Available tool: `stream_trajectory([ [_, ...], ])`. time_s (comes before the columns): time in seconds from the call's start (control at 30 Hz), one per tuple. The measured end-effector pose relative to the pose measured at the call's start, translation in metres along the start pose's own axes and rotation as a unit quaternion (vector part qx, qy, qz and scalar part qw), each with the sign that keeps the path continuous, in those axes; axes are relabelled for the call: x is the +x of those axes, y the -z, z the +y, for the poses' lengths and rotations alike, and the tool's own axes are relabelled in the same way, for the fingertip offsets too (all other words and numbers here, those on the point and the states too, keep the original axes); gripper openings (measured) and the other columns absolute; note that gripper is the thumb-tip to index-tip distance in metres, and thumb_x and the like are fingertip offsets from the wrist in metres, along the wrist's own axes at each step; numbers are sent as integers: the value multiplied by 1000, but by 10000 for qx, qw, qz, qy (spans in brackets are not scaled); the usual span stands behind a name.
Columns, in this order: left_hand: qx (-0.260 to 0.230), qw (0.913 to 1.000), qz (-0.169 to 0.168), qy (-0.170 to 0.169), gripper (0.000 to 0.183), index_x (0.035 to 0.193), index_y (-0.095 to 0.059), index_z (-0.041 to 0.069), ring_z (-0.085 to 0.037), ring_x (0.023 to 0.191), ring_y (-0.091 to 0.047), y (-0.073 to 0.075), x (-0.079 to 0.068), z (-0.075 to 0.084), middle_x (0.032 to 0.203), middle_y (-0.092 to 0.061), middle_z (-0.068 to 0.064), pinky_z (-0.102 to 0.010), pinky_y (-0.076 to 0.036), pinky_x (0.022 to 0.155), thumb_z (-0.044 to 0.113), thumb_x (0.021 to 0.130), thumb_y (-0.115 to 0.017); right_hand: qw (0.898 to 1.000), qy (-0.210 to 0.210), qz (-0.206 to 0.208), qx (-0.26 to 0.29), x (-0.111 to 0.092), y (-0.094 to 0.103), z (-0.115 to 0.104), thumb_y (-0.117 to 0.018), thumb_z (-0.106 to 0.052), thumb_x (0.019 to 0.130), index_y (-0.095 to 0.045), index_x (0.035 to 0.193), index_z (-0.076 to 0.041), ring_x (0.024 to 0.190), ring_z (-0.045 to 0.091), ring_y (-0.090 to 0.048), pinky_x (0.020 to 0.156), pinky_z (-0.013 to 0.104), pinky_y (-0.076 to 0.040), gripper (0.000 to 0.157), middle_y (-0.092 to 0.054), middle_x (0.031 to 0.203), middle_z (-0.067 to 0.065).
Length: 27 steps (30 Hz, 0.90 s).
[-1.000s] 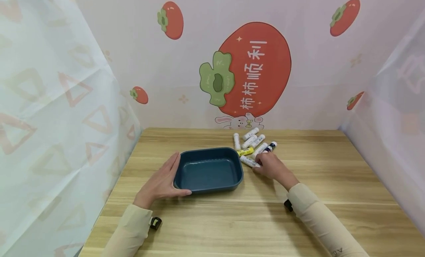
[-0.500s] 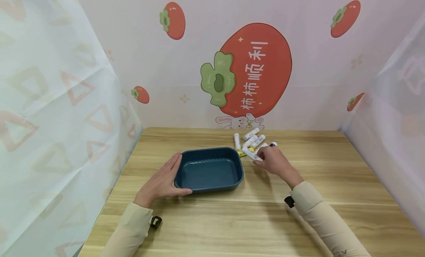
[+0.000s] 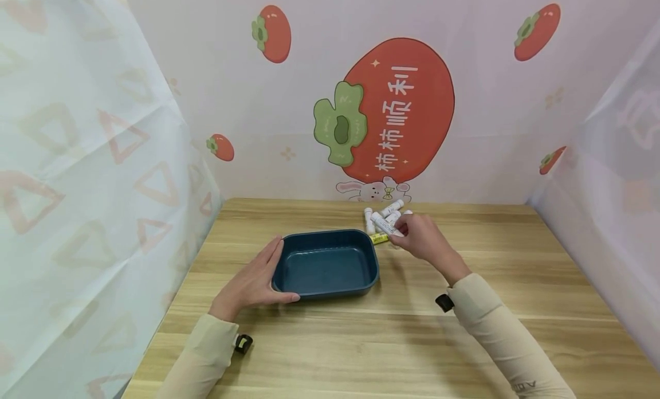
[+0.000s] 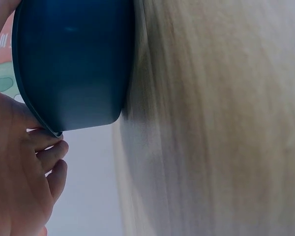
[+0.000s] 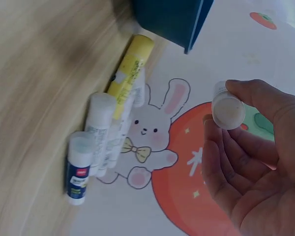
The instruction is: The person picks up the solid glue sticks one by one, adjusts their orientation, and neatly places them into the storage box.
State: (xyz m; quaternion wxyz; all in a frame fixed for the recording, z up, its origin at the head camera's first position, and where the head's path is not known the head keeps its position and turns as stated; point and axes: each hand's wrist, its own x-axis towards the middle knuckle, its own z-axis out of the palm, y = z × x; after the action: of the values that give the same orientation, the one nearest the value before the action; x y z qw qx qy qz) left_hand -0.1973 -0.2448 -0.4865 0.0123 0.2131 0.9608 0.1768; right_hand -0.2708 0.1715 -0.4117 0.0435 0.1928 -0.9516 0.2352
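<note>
A dark teal rectangular dish (image 3: 325, 270) sits on the wooden table. My left hand (image 3: 251, 281) holds its left end, thumb along the near side and fingers at the far left corner; the left wrist view shows fingertips (image 4: 53, 157) at the rim. Just right of the dish, my right hand (image 3: 428, 244) pinches a white glue stick (image 5: 228, 110) between thumb and fingers, raised above the table. Behind it lie several white glue sticks (image 3: 369, 220) and a yellow one (image 3: 380, 238). A navy-labelled glue stick (image 5: 78, 169) shows in the right wrist view, hidden in the head view.
The wooden table (image 3: 340, 353) ends at a back wall sheet (image 3: 278, 175) printed with persimmons and a rabbit. White patterned sheets (image 3: 103, 215) hang at both sides. Each wrist carries a small black device (image 3: 243, 343).
My right hand has picked the white glue stick up off the table and raised it, over the other sticks in the head view. My left hand and the dish have stayed in place.
</note>
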Motion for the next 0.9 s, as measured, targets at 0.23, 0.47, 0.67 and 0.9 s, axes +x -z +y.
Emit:
stream_trajectory([
  [0.23,8,9999,-92,57,139,169,-11,1,-35,165,-18,2,0,3,179,-8,-16,-56,-33,129,84,76,-73,9998,-53,125,127,3,4,-15,-83,-22,92,-79,106,3,80,21,-70,75,37,-64,29,-79,97,14],
  [0.47,10,9999,-100,85,140,169,-11,1,-35,165,-19,2,0,3,179,-8,-16,-56,-33,129,84,75,-73,9990,-101,301,325,6,6,-34,-83,-25,92,-80,108,1,80,21,-70,69,33,-62,30,-80,96,13],
  [0.67,-19,10000,-77,59,140,169,-11,0,-37,165,-19,2,1,3,179,-9,-17,-58,-33,128,83,75,-73,9988,-147,339,311,8,6,-51,-83,-28,92,-81,107,-3,82,22,-69,68,32,-58,30,-79,96,10],
  [0.9,-21,9998,-140,120,141,170,-9,3,-35,165,-17,3,1,3,179,-7,-15,-57,-32,129,84,75,-73,9985,-91,315,447,12,-3,-67,-82,-28,93,-80,111,-2,84,22,-70,72,35,-61,32,-80,99,12],
])
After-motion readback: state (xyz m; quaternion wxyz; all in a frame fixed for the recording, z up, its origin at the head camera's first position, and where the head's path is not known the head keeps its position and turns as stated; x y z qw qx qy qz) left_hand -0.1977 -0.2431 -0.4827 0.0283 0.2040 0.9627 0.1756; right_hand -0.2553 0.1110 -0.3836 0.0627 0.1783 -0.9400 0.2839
